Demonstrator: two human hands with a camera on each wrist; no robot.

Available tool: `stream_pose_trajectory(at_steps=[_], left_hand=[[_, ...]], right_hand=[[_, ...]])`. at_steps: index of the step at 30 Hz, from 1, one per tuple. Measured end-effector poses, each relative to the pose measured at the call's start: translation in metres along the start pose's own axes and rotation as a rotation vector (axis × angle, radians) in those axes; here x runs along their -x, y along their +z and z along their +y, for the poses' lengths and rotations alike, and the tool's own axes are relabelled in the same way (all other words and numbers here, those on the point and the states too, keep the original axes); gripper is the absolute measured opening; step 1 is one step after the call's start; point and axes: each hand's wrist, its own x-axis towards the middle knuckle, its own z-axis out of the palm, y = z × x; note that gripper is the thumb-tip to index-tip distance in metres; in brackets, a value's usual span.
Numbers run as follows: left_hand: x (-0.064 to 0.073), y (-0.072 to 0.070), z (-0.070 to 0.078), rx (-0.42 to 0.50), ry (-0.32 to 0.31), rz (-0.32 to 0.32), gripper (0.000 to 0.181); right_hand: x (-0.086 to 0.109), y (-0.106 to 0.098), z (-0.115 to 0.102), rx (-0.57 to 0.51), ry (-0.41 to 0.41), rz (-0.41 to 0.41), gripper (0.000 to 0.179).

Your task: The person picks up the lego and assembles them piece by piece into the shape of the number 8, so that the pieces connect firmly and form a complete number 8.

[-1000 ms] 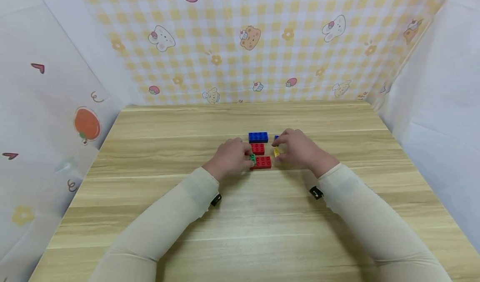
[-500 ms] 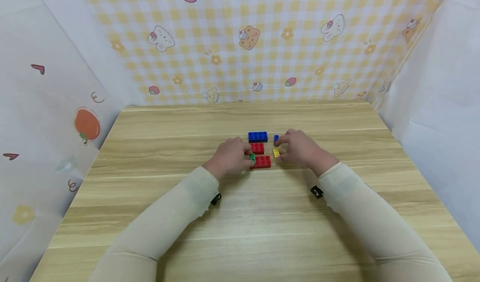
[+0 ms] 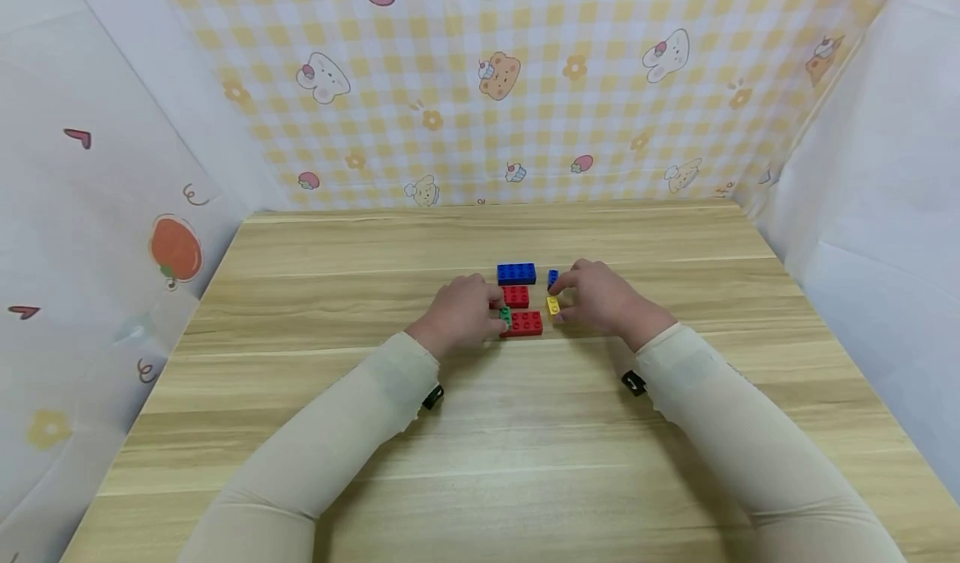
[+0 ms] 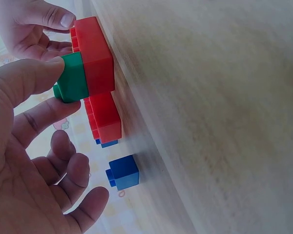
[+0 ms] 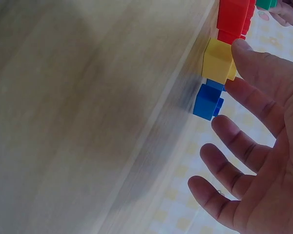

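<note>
My left hand pinches a small green building brick between thumb and index finger. This brick sits on the left end of a red brick. In the head view my right hand has thumb and index finger at opposite ends of a small yellow brick, which rests on the table. Its other fingers are spread apart in the right wrist view. Behind the front red brick lies a second red brick, partly covered by the left fingers. Just beyond the yellow brick is a small blue brick.
A long blue brick lies behind the red ones on the wood-grain table. A yellow-checked cloth hangs along the table's back edge, with white sheets on both sides.
My right fingers have shifted slightly, so more of the yellow and small blue bricks shows. The left hand stays where it was, on the green brick.
</note>
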Motion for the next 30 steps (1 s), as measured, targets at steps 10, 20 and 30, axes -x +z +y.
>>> stream_pose_trajectory(at_steps=[10, 20, 30], left_hand=[[-0.0008, 0.0002, -0.0017, 0.008, 0.001, -0.002, 0.016], [-0.0013, 0.0009, -0.0026, 0.019, 0.009, -0.007, 0.016], [-0.0009, 0.0008, -0.0036, 0.023, 0.003, -0.005, 0.015]], right_hand=[[-0.0038, 0.0028, 0.0001, 0.024, 0.003, -0.006, 0.037], [-0.0043, 0.0034, -0.0014, 0.035, -0.001, -0.005, 0.034], [-0.0056, 0.0036, -0.0035, 0.048, 0.001, 0.006, 0.033]])
